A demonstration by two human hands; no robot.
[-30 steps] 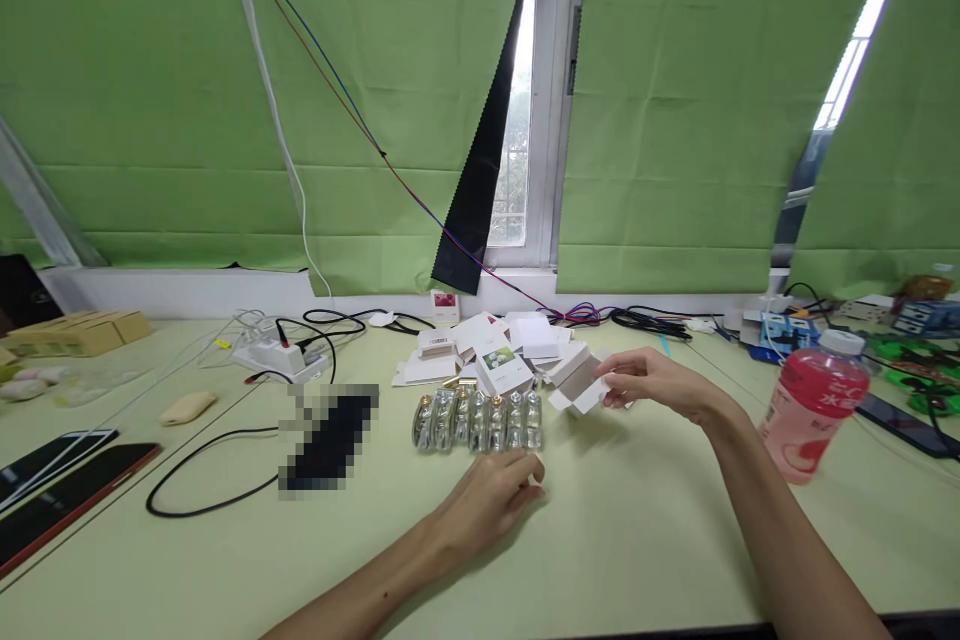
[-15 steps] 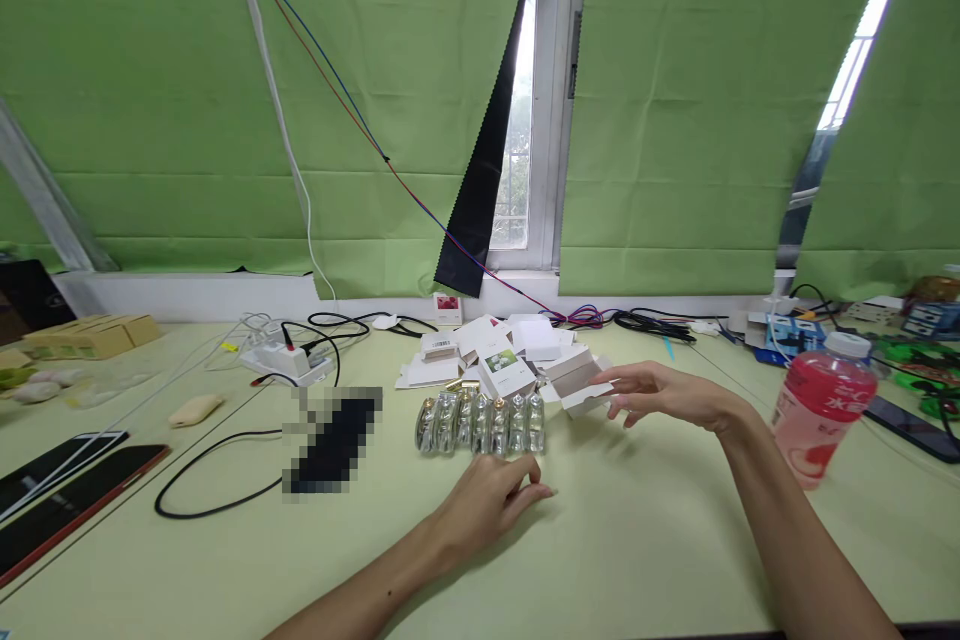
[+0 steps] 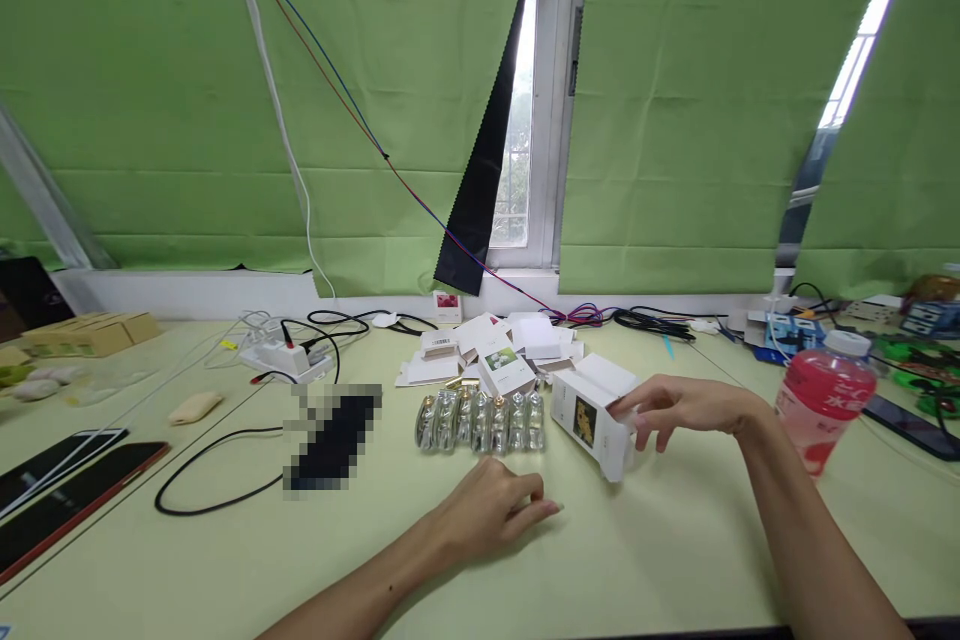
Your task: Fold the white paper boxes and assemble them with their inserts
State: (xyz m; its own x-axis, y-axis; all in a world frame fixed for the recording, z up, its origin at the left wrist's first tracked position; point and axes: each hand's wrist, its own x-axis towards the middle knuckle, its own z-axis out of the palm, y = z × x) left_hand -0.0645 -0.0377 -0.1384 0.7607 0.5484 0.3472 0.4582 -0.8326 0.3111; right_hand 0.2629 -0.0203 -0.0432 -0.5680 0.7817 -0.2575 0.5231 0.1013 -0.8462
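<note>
My right hand (image 3: 679, 410) has its fingers at the unfolded end of a small white cardboard box (image 3: 589, 415), gripping it. A dark picture with a yellowish figure is printed on the box's side, and its flaps stick out toward my hand. The fingertips are partly hidden by the flaps. Loosely curled on the table, my left hand (image 3: 499, 507) holds nothing; thumb and forefinger are apart and the other fingers are hidden. Just beyond it stands a row of several silvery foil packs (image 3: 480, 423). Behind them lies a pile of white boxes (image 3: 506, 370).
A pink drink bottle (image 3: 823, 400) stands right of my right forearm. To the left are a pixelated dark object (image 3: 334, 445), a black cable, two dark-screened devices (image 3: 75, 510) and a power strip (image 3: 289, 360). Black cables (image 3: 652, 322) run along the back.
My right hand has drawn the white box away from the pile, toward me and slightly right, turning its printed side into view. The left hand has barely shifted.
</note>
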